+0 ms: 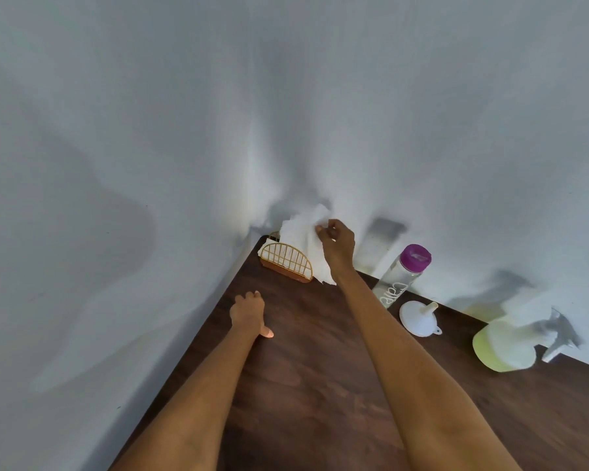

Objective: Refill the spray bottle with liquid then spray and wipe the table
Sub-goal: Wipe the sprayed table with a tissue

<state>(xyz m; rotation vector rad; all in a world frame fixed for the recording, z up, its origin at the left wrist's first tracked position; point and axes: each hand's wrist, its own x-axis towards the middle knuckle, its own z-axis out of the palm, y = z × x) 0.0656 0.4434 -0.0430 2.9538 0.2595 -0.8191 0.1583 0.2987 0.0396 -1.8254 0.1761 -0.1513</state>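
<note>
A: Where are the hands?

B: The right hand (335, 241) is far out over the back corner of the dark wooden table (320, 385), fingers and thumb pinching a white paper napkin (306, 239). The napkin hangs from that pinch, its lower edge dangling down just right of the gold wire napkin holder (288, 261).

A: Is the napkin free of the holder?

B: Mostly lifted above it; whether its lower part touches the wires I cannot tell. More white paper sits inside the holder, which stands at the far left corner against the white wall (286, 96).

A: And the left hand?

B: The left hand (249, 312) rests on the table near the left edge, nearer than the holder. Its fingers are loosely curled and hold nothing; the thumb lies out along the wood.

A: Where is the spray bottle?

B: The spray bottle (510, 345) stands at the far right, close to the wall, well apart from both hands. Its body shows a pale yellow-green liquid, and the white trigger head is on top, pointing right.

A: Anything else on the table?

B: A clear bottle with a purple cap (403, 273) stands by the wall just right of the right forearm, with white lettering on its side. A white funnel (419, 317) lies mouth down, spout up, just near of that bottle, between it and the spray bottle.
</note>
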